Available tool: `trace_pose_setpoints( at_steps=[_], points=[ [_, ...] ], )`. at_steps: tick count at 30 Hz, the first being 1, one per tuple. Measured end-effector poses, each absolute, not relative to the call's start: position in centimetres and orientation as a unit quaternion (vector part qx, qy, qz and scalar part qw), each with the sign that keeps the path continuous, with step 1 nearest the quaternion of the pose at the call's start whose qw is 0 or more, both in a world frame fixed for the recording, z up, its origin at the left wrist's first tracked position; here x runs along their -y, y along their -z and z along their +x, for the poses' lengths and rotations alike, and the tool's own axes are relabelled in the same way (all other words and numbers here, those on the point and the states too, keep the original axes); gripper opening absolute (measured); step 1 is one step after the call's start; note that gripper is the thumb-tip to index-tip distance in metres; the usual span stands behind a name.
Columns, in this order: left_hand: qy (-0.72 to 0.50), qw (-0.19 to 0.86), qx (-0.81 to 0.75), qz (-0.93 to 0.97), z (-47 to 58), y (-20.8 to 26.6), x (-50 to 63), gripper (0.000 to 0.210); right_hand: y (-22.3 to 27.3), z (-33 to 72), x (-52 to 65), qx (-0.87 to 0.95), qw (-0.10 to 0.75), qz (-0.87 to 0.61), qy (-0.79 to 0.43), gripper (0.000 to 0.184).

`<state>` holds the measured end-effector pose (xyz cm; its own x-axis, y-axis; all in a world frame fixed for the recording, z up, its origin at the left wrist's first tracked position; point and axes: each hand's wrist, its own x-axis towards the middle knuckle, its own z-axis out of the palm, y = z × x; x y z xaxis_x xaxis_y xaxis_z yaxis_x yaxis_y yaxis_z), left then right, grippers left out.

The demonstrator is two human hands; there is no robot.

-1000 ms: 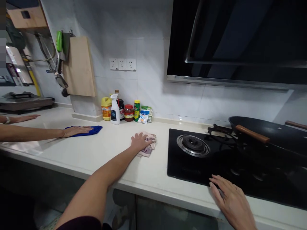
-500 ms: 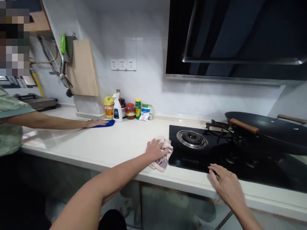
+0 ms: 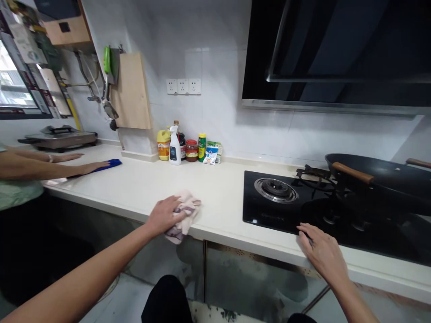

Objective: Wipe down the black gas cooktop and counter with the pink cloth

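Observation:
My left hand (image 3: 165,215) presses a pale pink cloth with purple marks (image 3: 188,210) onto the white countertop (image 3: 218,197). Part of the cloth hangs over the counter's front edge, and the hand covers some of it. My right hand (image 3: 321,246) rests at the front edge of the black gas cooktop (image 3: 269,216), holding nothing, its fingers loosely stretched and thumb apart. At the left, another person's hand (image 3: 88,168) lies on a dark blue cloth (image 3: 109,165) on the same counter.
A white spray bottle (image 3: 174,148), a yellow jug (image 3: 164,146), a red-lidded jar (image 3: 191,151) and other seasonings line the wall. A large wok (image 3: 387,179) sits on the cooktop's right side under the range hood (image 3: 319,54). An electric pan (image 3: 59,138) stands far left.
My left hand has slid left with the pink cloth, away from the cooktop. The other person has moved the blue cloth left. My right hand stays at the cooktop's edge.

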<state>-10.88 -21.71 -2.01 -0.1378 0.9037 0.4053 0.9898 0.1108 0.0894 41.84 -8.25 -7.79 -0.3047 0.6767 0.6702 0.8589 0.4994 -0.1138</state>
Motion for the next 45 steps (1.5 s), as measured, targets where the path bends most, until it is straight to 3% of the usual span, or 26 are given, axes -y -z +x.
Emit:
trace_pose_setpoints(
  at_steps=[5,9,12,17,22,27,39,45],
  points=[
    [0.199,0.245,0.759,-0.569,-14.2,3.0,22.9,0.049,7.4,41.5,8.4,0.785,0.35,-0.493,0.136,0.044],
    [0.198,0.28,0.778,-0.526,-12.5,4.0,23.1,0.046,7.6,41.5,8.3,0.782,0.361,-0.494,0.124,0.043],
    [0.161,0.261,0.767,-0.563,-12.2,4.4,23.8,0.051,7.9,41.7,8.1,0.78,0.367,-0.493,0.12,0.044],
    [0.066,0.188,0.686,-0.7,-14.6,3.2,25.9,0.078,7.8,41.7,8.1,0.78,0.366,-0.495,0.112,0.044],
    [-0.022,0.109,0.679,-0.726,-15.7,0.7,25.3,0.077,7.6,41.8,8.2,0.782,0.358,-0.5,0.102,0.042],
    [-0.032,0.138,0.706,-0.694,-14.7,0.4,24.1,0.092,7.7,41.8,8.2,0.781,0.362,-0.497,0.107,0.042],
    [0.039,0.219,0.659,-0.718,-14.2,2.7,25.2,0.069,7.2,41.1,8.5,0.768,0.372,-0.505,0.124,0.039],
    [0.006,0.236,0.637,-0.734,-12.7,2.8,25.0,0.063,7.3,41.0,8.3,0.767,0.371,-0.509,0.118,0.037]
  ],
)
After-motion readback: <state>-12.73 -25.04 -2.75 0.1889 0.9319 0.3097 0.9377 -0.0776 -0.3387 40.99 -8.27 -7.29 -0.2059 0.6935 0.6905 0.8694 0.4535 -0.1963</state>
